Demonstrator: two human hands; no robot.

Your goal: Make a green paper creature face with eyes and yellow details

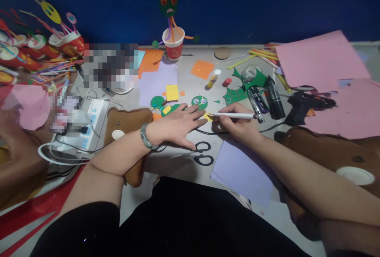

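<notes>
In my right hand (239, 124) is a white marker pen (237, 115), pinched between the fingers, its tip at a small piece of yellow paper (208, 117). My left hand (184, 124) lies flat on the table with spread fingers, the fingertips beside that yellow piece. Just beyond the fingers is a green paper disc with two eyes (199, 102). Other green paper discs (157, 102) and a yellow square (172, 92) lie left of it. Black-handled scissors (204, 153) rest below my left thumb.
A red paper cup (173, 45) holds a green-faced figure at the back. A glue stick (213, 79), a stapler (255, 102) and a black glue gun (308, 104) lie to the right, its cable crossing the table. A power strip (96, 124) stands left, near another person's arm (18, 154).
</notes>
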